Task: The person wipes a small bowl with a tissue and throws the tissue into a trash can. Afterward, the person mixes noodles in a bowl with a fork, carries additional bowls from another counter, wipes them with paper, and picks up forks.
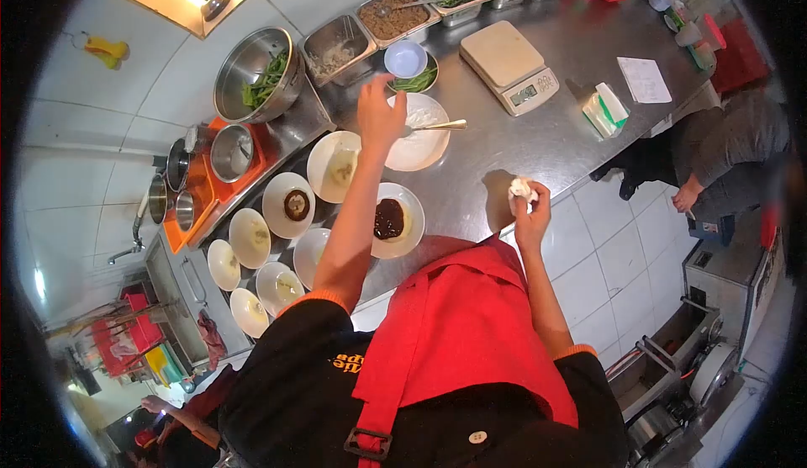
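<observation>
My left hand [381,116] is raised over the left edge of a white bowl [420,158] with a spoon [437,126] resting across it. Its fingers are loosely bent and apart, with nothing visible in them, close to a small pale-blue bowl [405,59]. In my right hand [531,216], at the counter's front edge, is a crumpled white wad [521,188] that may be tissue or cloth. Nearer my body stands a plate with dark sauce [389,219]. Several white bowls, one with a dark ring of sauce [296,205], lie left of my forearm.
Along the wall stand metal trays of food [393,15] and a steel bowl of greens [259,75]. A digital scale [509,66], a green-and-white pack [604,111] and a paper sheet [644,79] lie on the steel counter [471,144]. Another person [731,144] is at the right.
</observation>
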Available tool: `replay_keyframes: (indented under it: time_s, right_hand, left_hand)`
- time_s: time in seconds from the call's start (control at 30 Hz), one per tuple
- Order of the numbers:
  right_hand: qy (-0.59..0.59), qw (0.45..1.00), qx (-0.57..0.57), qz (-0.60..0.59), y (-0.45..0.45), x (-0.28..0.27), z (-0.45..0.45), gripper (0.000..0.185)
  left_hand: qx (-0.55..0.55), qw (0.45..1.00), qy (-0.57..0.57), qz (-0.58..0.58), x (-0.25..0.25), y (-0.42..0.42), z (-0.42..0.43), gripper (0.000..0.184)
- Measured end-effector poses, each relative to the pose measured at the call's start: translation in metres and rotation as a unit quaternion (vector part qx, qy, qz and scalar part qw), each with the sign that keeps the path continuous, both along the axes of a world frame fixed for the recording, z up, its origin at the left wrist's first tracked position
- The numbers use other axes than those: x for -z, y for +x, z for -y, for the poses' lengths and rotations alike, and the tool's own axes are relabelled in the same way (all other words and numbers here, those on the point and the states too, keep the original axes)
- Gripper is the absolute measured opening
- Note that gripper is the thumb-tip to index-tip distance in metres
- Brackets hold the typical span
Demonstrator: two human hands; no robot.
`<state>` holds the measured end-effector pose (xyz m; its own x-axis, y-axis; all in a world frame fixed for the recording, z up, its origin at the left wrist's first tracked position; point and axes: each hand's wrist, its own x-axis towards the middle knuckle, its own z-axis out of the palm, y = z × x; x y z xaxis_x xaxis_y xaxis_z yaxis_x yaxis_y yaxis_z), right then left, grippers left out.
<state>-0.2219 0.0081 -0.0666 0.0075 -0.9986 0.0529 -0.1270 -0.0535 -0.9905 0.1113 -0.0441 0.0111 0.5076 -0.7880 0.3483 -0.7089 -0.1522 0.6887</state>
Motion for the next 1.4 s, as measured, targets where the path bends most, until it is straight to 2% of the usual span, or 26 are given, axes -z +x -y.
replay_keyframes:
  time_s: [0.03, 0.1, 0.17, 0.23, 0.33, 0.4, 0.47, 0.67, 0.7, 0.77, 0.8, 0.87, 0.9, 0.93, 0.97, 1.03, 1.07, 1.1, 1.17, 1.23, 1.3, 1.37, 1.4]
  right_hand:
    - [0.003, 1.000, 0.013, -0.022, -0.009, -0.001, 0.001, 0.028]
    - [-0.005, 1.000, 0.016, -0.007, -0.017, -0.002, -0.001, 0.028]
    - [0.031, 0.999, 0.024, 0.017, -0.021, -0.006, -0.001, 0.028]
    - [0.020, 0.998, 0.030, 0.048, -0.018, -0.010, 0.001, 0.027]
    - [0.045, 0.998, 0.034, 0.013, -0.020, -0.012, 0.001, 0.025]
    - [0.042, 0.998, 0.039, 0.039, -0.018, -0.013, 0.002, 0.025]
    - [0.040, 0.996, 0.040, 0.063, -0.017, -0.020, 0.005, 0.025]
    - [0.054, 0.997, 0.024, 0.041, -0.005, -0.034, 0.020, 0.025]
    - [0.055, 0.996, 0.015, 0.069, -0.001, -0.040, 0.022, 0.025]
    - [0.061, 0.994, 0.007, 0.096, 0.003, -0.045, 0.026, 0.024]
    - [0.065, 0.993, 0.007, 0.096, 0.003, -0.045, 0.027, 0.024]
    - [0.071, 0.994, 0.012, 0.081, 0.000, -0.040, 0.029, 0.025]
    - [0.104, 0.990, 0.002, 0.097, -0.005, -0.044, 0.028, 0.033]
    - [0.096, 0.991, 0.042, 0.088, -0.009, -0.047, 0.027, 0.033]
    - [0.108, 0.986, 0.067, 0.111, -0.021, -0.041, 0.023, 0.032]
    - [0.111, 0.964, 0.130, 0.204, -0.050, -0.027, 0.022, 0.028]
    - [0.136, 0.944, 0.161, 0.255, -0.065, -0.041, 0.016, 0.027]
    - [0.140, 0.939, 0.184, 0.255, -0.085, -0.040, 0.003, 0.027]
    - [0.085, 0.896, 0.202, 0.387, -0.113, -0.036, -0.014, 0.029]
    - [0.093, 0.886, 0.217, 0.400, -0.135, -0.037, -0.048, 0.030]
    - [0.117, 0.878, 0.224, 0.407, -0.154, -0.030, -0.081, 0.031]
    - [0.151, 0.877, 0.252, 0.379, -0.167, -0.020, -0.110, 0.033]
    - [0.166, 0.848, 0.273, 0.423, -0.171, -0.014, -0.123, 0.039]
  left_hand:
    - [0.000, 1.000, -0.003, -0.001, 0.006, 0.009, 0.012, 0.037]
    - [-0.024, 0.996, 0.048, 0.068, 0.013, 0.021, 0.035, 0.040]
    - [-0.013, 0.996, 0.067, 0.053, 0.021, 0.030, 0.051, 0.040]
    - [0.032, 0.984, 0.118, 0.128, 0.039, 0.046, 0.068, 0.039]
    - [0.050, 0.981, 0.111, 0.149, 0.043, 0.052, 0.073, 0.029]
    - [0.068, 0.980, 0.115, 0.148, 0.046, 0.054, 0.070, 0.025]
    - [0.085, 0.984, 0.072, 0.136, 0.045, 0.055, 0.067, 0.017]
    - [0.100, 0.982, 0.048, 0.154, 0.046, 0.058, 0.069, 0.016]
    - [0.101, 0.982, 0.049, 0.152, 0.043, 0.055, 0.069, 0.016]
    - [0.101, 0.987, -0.011, 0.126, 0.040, 0.049, 0.065, 0.015]
    - [0.106, 0.987, -0.005, 0.124, 0.039, 0.048, 0.061, 0.015]
    - [0.108, 0.976, -0.097, 0.164, 0.034, 0.049, 0.056, 0.014]
    - [0.102, 0.977, -0.124, 0.144, 0.022, 0.042, 0.049, 0.011]
    - [0.123, 0.985, -0.105, 0.057, 0.022, 0.044, 0.045, 0.009]
    - [0.100, 0.986, -0.101, 0.088, 0.010, 0.030, 0.036, 0.010]
    - [0.122, 0.979, -0.141, 0.087, -0.019, -0.005, 0.014, 0.010]
    - [0.114, 0.985, -0.111, 0.065, -0.034, -0.035, -0.003, 0.010]
    - [0.098, 0.990, -0.087, 0.048, -0.046, -0.061, -0.017, 0.011]
    - [0.182, 0.981, -0.062, 0.013, -0.035, -0.096, -0.045, 0.010]
    - [0.227, 0.969, -0.006, -0.101, -0.035, -0.156, -0.073, 0.017]
    - [0.290, 0.952, 0.053, -0.081, -0.024, -0.210, -0.095, 0.021]
    - [0.425, 0.902, 0.068, 0.033, -0.002, -0.242, -0.112, 0.022]
    - [0.436, 0.896, 0.083, -0.006, 0.018, -0.261, -0.124, 0.023]
